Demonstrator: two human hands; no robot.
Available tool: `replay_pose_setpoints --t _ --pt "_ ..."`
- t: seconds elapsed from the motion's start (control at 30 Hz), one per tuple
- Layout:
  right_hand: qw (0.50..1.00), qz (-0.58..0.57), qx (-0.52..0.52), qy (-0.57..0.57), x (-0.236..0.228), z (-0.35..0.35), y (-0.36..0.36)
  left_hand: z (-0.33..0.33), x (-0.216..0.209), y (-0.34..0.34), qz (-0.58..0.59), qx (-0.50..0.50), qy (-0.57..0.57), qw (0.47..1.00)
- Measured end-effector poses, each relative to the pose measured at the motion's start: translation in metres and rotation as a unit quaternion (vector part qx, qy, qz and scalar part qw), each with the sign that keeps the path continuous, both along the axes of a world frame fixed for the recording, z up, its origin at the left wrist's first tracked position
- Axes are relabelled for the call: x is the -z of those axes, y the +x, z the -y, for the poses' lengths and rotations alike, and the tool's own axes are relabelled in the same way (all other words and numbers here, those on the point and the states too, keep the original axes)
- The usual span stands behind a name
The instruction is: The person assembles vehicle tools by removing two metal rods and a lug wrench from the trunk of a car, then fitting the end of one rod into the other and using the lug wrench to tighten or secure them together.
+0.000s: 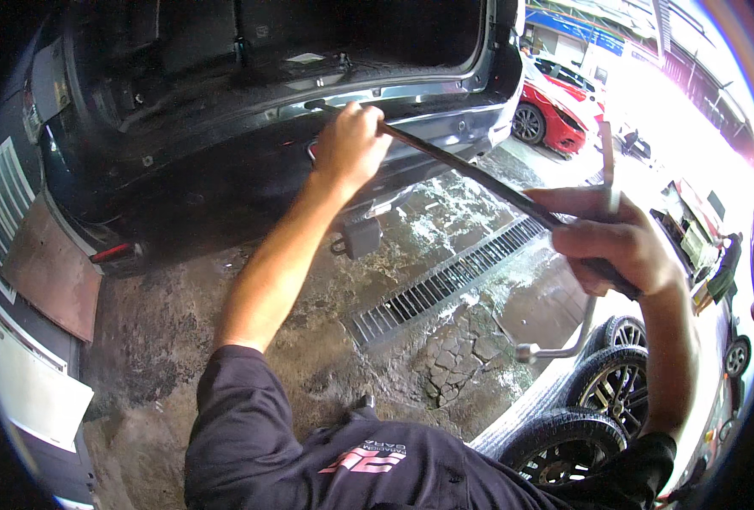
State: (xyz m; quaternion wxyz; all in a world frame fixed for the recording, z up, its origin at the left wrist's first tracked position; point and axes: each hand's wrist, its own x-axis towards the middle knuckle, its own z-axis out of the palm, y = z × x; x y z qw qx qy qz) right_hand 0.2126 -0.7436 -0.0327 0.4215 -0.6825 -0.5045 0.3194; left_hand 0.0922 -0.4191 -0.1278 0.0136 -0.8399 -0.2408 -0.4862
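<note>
My left hand [351,146] is closed round a long dark bar [470,172] near its far end. Beyond the fist, the bar's tip reaches over the rear sill of a dark vehicle [224,183] with its cargo area open. My right hand [610,242] grips the near end of the same bar. A bent silver wheel wrench [574,348] is also in the right hand. One end of it sticks up above the fingers, and its socket end hangs below. The palm side of the left hand is hidden.
A slotted drain grate [449,280] runs across the wet, cracked concrete floor [300,340]. Wheels with tyres [610,382] lie at lower right. A red car [555,110] stands at the back right. A towing hitch [362,240] juts from the vehicle. Boards [54,263] lean at left.
</note>
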Motion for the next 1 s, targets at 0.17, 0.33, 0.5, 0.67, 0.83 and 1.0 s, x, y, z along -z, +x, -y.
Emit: replay_pose_setpoints --t 0.17,0.33,0.5,0.67,0.83,1.0 --pt "0.989 0.108 0.095 0.03 -0.046 0.077 -0.005 0.045 -0.013 0.036 0.111 0.131 0.067 0.983" --pt "0.98 0.165 0.089 0.065 -0.043 0.089 0.013 0.055 -0.013 0.013 0.154 0.129 0.067 0.977" --pt "0.98 0.167 0.106 0.029 -0.044 0.073 0.001 0.043 -0.01 0.012 0.186 0.106 0.102 0.971" --pt "0.996 0.068 0.045 0.036 -0.039 0.028 -0.004 0.007 -0.001 0.007 0.186 0.086 0.09 0.975" --pt "0.997 0.071 -0.017 0.039 -0.035 -0.017 -0.019 -0.037 0.012 0.017 0.195 0.06 0.072 0.976" --pt "0.995 0.093 0.003 0.035 -0.034 -0.028 -0.017 -0.041 0.009 0.025 0.226 0.053 0.059 0.971"
